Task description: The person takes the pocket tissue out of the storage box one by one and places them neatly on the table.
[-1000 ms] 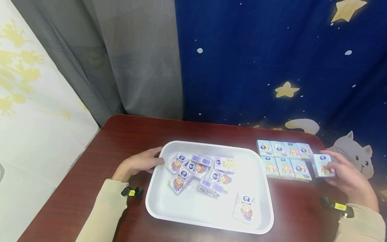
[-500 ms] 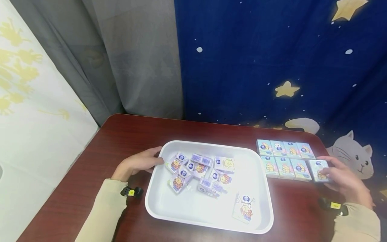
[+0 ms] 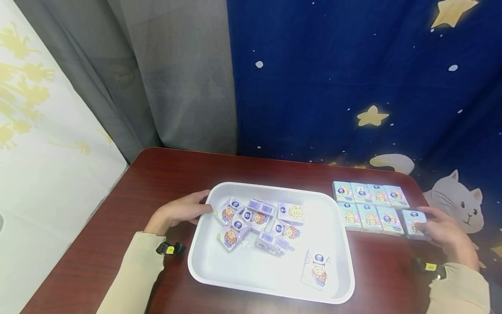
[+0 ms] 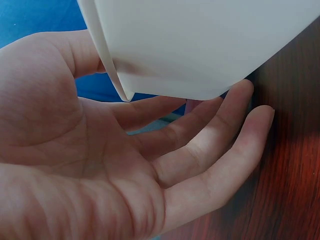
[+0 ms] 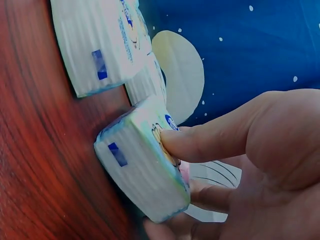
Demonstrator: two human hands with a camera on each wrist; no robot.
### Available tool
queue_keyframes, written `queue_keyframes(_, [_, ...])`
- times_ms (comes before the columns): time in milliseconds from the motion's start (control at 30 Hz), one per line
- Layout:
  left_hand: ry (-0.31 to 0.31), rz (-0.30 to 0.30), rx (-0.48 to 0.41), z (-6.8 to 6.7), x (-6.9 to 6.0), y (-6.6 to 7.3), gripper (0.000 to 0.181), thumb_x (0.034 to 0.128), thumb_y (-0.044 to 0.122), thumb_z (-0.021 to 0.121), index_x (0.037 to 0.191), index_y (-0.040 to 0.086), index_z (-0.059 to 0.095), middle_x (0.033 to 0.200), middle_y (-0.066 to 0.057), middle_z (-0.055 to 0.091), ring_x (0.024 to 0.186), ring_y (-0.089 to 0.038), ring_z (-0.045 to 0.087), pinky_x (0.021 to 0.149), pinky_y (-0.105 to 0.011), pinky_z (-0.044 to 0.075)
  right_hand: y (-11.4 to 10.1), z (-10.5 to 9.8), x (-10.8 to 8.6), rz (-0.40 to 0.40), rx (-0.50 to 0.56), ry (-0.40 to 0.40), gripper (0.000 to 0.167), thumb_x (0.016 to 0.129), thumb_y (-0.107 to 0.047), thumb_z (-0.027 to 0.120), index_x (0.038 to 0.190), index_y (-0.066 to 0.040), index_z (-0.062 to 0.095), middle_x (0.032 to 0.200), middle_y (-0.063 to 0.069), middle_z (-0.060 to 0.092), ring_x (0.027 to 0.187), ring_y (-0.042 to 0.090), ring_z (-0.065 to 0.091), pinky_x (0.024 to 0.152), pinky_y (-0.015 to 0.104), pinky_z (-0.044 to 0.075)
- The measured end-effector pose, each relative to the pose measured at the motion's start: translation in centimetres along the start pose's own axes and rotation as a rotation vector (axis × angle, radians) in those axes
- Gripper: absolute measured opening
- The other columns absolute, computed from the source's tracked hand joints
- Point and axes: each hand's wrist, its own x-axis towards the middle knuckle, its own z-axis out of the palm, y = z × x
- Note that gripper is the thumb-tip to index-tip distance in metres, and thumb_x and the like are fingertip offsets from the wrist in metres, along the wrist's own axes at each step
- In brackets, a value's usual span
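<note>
At the right, my right hand (image 3: 449, 231) pinches a small pale-blue tissue pack (image 5: 145, 170), its thumb on the printed face and fingers at the far side. In the right wrist view this pack is low over the tabletop, at the end of the front row of matching tissue packs (image 3: 370, 216). My left hand (image 3: 184, 209) holds the left rim of the white tray (image 3: 270, 292). Its thumb is at the rim and its fingers curl against the tray's outer wall (image 4: 190, 50). Several purple-and-white tissue packs (image 3: 232, 235) lie jumbled in the tray.
One purple pack (image 3: 315, 270) lies apart in the tray's front right corner. The dark red wooden table (image 3: 172, 170) ends at a blue star-patterned curtain (image 3: 298, 87) and a grey curtain (image 3: 188, 87) behind. A second row of blue packs (image 3: 361, 192) lies at the back right.
My right hand has lowered the blue tissue pack toward the table and moved it left, close to the front row's end. The left hand and the tray have stayed put.
</note>
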Motion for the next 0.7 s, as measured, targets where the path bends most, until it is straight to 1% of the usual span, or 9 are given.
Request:
queue_keyframes(133, [-0.006,0.006,-0.006,0.0,0.1,-0.1,0.061,0.1045,0.005,0.058,0.163,-0.001,0.04,0.123,-0.019,0.071,0.103,-0.033,0.076,0.088,-0.056,0.066,0.1,0.3,0.0,0.022,-0.009,0.039,0.081,0.107,-0.014,0.057,0.168,0.011,0.01,0.148,0.047,0.036,0.119,0.058,0.056,0.087,0.056,0.055])
queue_keyframes(300, [-0.008,0.007,-0.012,-0.1,0.1,-0.2,0.062,0.1044,0.005,0.059,0.163,-0.001,0.04,0.124,-0.02,0.071,0.103,-0.034,0.076,0.088,-0.056,0.066,-0.3,0.4,-0.2,0.014,-0.042,0.066,0.081,0.108,-0.016,0.06,0.167,0.012,0.012,0.148,0.05,0.033,0.12,0.061,0.052,0.09,0.065,0.054])
queue_keyframes(367, [-0.007,0.005,-0.013,-0.1,0.1,-0.2,0.062,0.1044,0.005,0.059,0.163,-0.001,0.039,0.124,-0.02,0.071,0.103,-0.034,0.076,0.088,-0.056,0.066,-0.5,0.4,-0.2,0.013,-0.049,0.068,0.083,0.108,-0.018,0.062,0.167,0.012,0.012,0.149,0.051,0.032,0.122,0.063,0.049,0.092,0.069,0.051])
queue_keyframes(433, [-0.006,0.004,-0.013,-0.1,0.1,-0.2,0.063,0.1044,0.005,0.059,0.163,-0.001,0.039,0.124,-0.02,0.071,0.103,-0.034,0.076,0.088,-0.056,0.066,-0.8,0.5,-0.3,0.004,-0.057,0.07,0.083,0.108,-0.02,0.062,0.167,0.012,0.014,0.15,0.05,0.033,0.123,0.063,0.048,0.092,0.069,0.05])
queue_keyframes(500, [-0.004,0.003,-0.014,-0.1,0.1,-0.1,0.063,0.1044,0.005,0.06,0.163,-0.001,0.039,0.124,-0.02,0.071,0.103,-0.034,0.076,0.089,-0.056,0.065,-1.0,0.5,-0.4,0.007,-0.054,0.074,0.083,0.108,-0.021,0.063,0.167,0.011,0.015,0.15,0.05,0.034,0.123,0.062,0.048,0.091,0.067,0.05])
queue_keyframes(700, [-0.003,0.0,-0.008,0.0,0.1,-0.1,0.062,0.105,0.006,0.06,0.163,-0.001,0.039,0.125,-0.02,0.071,0.104,-0.034,0.076,0.089,-0.057,0.065,-1.1,0.7,-0.4,0.005,-0.051,0.077,0.077,0.108,-0.02,0.063,0.165,0.013,0.023,0.145,0.048,0.04,0.118,0.058,0.055,0.081,0.049,0.053])
